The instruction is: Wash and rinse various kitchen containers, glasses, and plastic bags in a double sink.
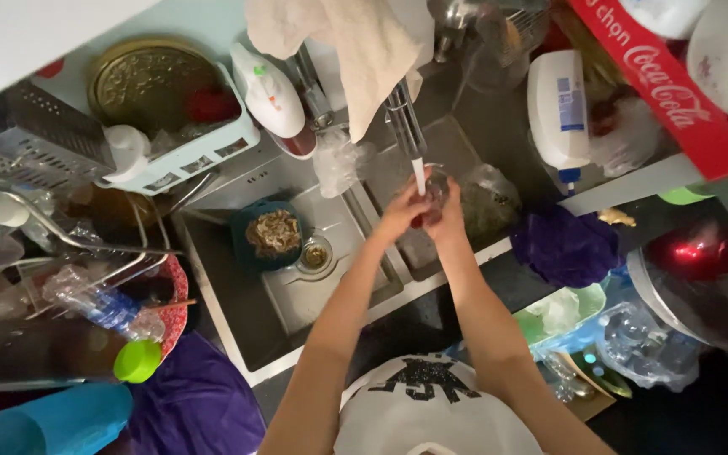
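Both my hands meet under the running faucet (404,118) over the sink (297,295). My left hand (399,211) and my right hand (446,212) are closed around a small clear glass (433,187) with something dark red showing at its lower edge. A thin stream of water (419,175) falls onto it. A cream cloth (355,50) hangs over the faucet's neck.
In the basin sit a dark bowl of brown scraps (272,234) and a drain strainer (314,254). A white dish rack (183,143) stands at back left, a white lotion bottle (558,105) at back right, a purple cloth (562,244) beside it, and a plastic bottle (94,303) at left.
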